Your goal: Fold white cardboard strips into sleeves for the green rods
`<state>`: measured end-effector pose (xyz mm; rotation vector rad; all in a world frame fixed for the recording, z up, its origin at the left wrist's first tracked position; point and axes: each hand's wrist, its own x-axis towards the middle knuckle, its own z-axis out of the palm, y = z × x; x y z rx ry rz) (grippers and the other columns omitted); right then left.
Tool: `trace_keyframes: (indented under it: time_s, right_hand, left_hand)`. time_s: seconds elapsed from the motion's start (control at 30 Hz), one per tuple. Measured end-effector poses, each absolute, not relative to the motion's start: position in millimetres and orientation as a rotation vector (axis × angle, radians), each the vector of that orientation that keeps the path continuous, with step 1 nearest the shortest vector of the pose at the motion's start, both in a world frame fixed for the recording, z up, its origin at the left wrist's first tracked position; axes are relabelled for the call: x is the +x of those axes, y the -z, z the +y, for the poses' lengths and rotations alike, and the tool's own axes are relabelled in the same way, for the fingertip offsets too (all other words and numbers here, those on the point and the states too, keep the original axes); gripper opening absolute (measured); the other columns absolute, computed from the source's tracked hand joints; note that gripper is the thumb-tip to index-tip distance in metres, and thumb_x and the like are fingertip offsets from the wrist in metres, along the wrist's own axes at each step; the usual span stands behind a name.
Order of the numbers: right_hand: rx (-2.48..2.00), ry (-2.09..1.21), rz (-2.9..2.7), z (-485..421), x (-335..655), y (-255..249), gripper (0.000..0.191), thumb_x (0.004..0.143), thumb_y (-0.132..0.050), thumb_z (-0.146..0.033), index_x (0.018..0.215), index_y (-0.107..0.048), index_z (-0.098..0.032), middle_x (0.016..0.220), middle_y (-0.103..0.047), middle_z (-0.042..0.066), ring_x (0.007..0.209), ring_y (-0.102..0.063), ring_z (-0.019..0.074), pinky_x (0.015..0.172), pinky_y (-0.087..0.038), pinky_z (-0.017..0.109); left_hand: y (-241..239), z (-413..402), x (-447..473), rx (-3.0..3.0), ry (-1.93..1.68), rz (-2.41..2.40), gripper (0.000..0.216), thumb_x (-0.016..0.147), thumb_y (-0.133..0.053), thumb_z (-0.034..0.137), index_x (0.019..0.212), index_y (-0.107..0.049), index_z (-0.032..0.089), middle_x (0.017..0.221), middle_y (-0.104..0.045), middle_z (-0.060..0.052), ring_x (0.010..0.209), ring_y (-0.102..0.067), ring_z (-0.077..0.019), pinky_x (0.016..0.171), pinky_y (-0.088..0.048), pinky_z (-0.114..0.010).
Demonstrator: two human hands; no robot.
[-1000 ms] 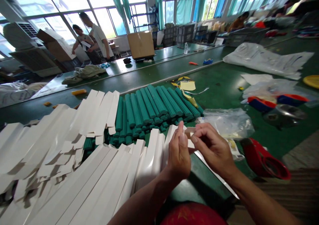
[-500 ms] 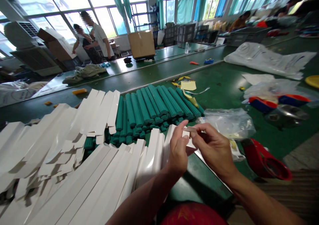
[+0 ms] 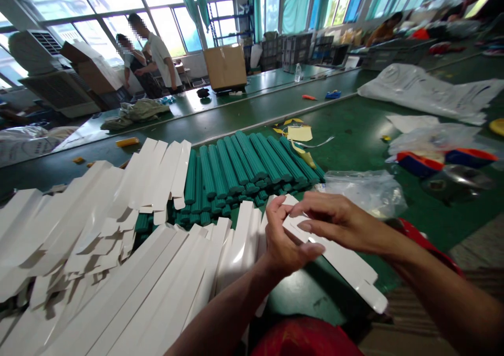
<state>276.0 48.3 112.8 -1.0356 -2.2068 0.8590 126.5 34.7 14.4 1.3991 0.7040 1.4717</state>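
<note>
While the left hand (image 3: 281, 243) gripped a white carton (image 3: 348, 265) over the near right counter (image 3: 313, 293), right hand (image 3: 336, 220) lay, fingers parted, on its far end; carton looked light, stiff, crushable, best held by edges.

My left hand (image 3: 284, 240) and right hand (image 3: 338, 218) cover one end of the white carton (image 3: 350, 268), so I can't tell how that end is folded. My right forearm (image 3: 441, 288) hides most of a red object (image 3: 418, 234) and leaves view at lower right. The carton pile (image 3: 129, 288) runs off the left and bottom edges and covers part of the green rods (image 3: 252, 161). Something red (image 3: 303, 340) is cut off below me, a yellow piece (image 3: 497, 127) at the right. Marks on the white plastic (image 3: 425, 91) are too blurred to read.
</note>
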Motion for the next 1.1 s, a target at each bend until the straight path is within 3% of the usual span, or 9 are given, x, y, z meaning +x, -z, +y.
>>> trace_keyframes:
  time_s: [0.1,0.27,0.37,0.57,0.9,0.97,1.1]
  right_hand:
    - [-1.049,-1.197,-2.229,59.4,276.9,-121.1,0.013,0.087,-0.06,-0.026,0.096,-0.062,-0.017,0.074,-0.055,-0.003,0.064,-0.046,0.0088,0.057,-0.034,0.021]
    - [-1.04,-1.482,-2.17,72.3,269.5,-127.3,0.012,0.077,-0.062,-0.021,0.084,-0.053,-0.017,0.068,-0.043,-0.006,0.061,-0.036,0.0076,0.052,-0.029,0.019]
    - [-1.128,-1.426,-2.23,73.0,264.1,-133.3,0.014,0.073,-0.061,-0.017,0.081,-0.05,-0.018,0.066,-0.04,-0.007,0.059,-0.035,0.0076,0.05,-0.026,0.019]
    - [-1.334,-1.141,-2.419,67.4,257.3,-139.2,0.018,0.07,-0.058,-0.01,0.082,-0.049,-0.018,0.067,-0.05,-0.005,0.058,-0.042,0.0082,0.051,-0.026,0.02]
    - [-1.352,-0.989,-2.667,68.3,256.2,-143.4,0.015,0.066,-0.052,-0.004,0.071,-0.053,-0.017,0.06,-0.054,-0.003,0.05,-0.043,0.0081,0.047,-0.025,0.021]
    - [-1.345,-1.087,-2.628,70.1,260.1,-142.9,0.014,0.066,-0.053,-0.004,0.067,-0.05,-0.018,0.058,-0.05,-0.004,0.049,-0.041,0.0075,0.045,-0.024,0.021]
    - [-1.237,-1.707,-2.158,72.4,268.5,-132.6,0.014,0.073,-0.056,-0.016,0.074,-0.043,-0.02,0.06,-0.046,-0.007,0.048,-0.043,0.0072,0.042,-0.03,0.018]
  left_hand:
    - [-13.8,33.3,124.6,1.469,-1.423,0.763,0.102,0.063,-0.086,0.044,0.14,-0.023,0.022,0.111,-0.061,-0.009,0.095,-0.067,-0.0229,0.086,-0.056,-0.038]
    - [-22.5,31.8,123.5,1.553,-1.456,0.808,0.097,0.064,-0.083,0.023,0.14,-0.022,0.022,0.117,-0.062,-0.012,0.101,-0.068,-0.0238,0.089,-0.057,-0.039]
    - [-23.0,32.4,124.0,1.596,-1.508,0.811,0.098,0.063,-0.083,0.021,0.14,-0.022,0.02,0.118,-0.062,-0.013,0.103,-0.068,-0.0247,0.087,-0.059,-0.038]
    - [-11.7,29.9,128.8,1.605,-1.521,0.839,0.098,0.066,-0.078,0.017,0.144,-0.019,0.02,0.119,-0.061,-0.014,0.103,-0.067,-0.0246,0.085,-0.059,-0.037]
    - [-5.5,19.7,135.4,1.479,-1.324,1.049,0.101,0.065,-0.082,0.026,0.143,-0.019,0.019,0.122,-0.058,-0.018,0.109,-0.064,-0.0325,0.086,-0.058,-0.041]
    - [-5.4,18.4,137.2,1.496,-1.352,1.047,0.099,0.067,-0.081,0.027,0.143,-0.018,0.019,0.121,-0.058,-0.017,0.107,-0.065,-0.0308,0.086,-0.057,-0.041]
    - [-5.1,18.0,136.0,1.566,-1.475,0.948,0.092,0.073,-0.075,0.023,0.143,-0.016,0.02,0.112,-0.058,-0.013,0.093,-0.067,-0.0231,0.079,-0.058,-0.036]
